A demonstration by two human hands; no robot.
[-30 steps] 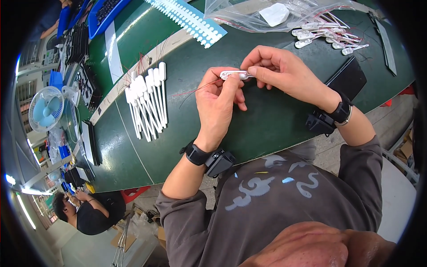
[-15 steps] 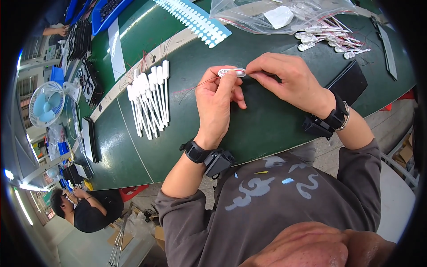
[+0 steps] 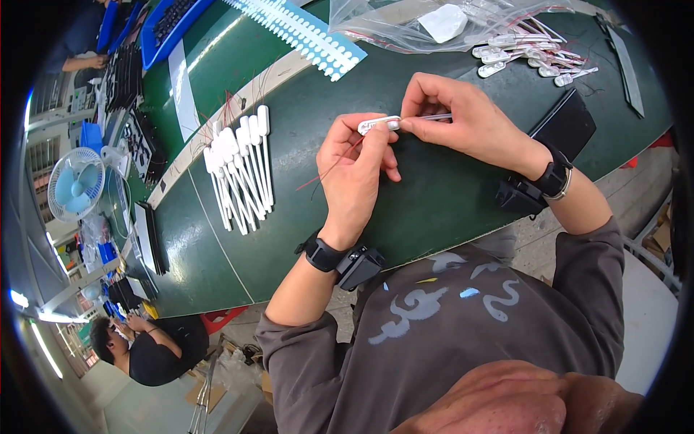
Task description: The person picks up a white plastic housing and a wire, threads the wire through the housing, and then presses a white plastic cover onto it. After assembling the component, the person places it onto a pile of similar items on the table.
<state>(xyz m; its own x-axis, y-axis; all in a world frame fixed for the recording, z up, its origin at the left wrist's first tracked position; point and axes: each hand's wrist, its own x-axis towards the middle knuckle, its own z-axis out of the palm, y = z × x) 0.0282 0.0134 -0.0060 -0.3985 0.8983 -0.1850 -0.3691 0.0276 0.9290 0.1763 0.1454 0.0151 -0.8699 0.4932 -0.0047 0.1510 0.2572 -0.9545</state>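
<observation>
Newly visible: stem [image 3: 437, 117] in right hand [image 3: 468, 114]

You were in a workshop, seemingly one for assembling small parts: the long green workbench [image 3: 441, 188] in front of you carried a batch of matching white paddle-shaped pieces [image 3: 230, 141] on its left part and a pile of wired pieces [image 3: 535, 54] on its far right, beside a clear plastic bag [image 3: 390, 29]. A blue bin [image 3: 160, 50] of dark parts lay beyond the workbench's light strip; a fan [image 3: 75, 181], a co-worker [image 3: 166, 351] and strip lights [image 3: 46, 351] showed past its left end.
</observation>
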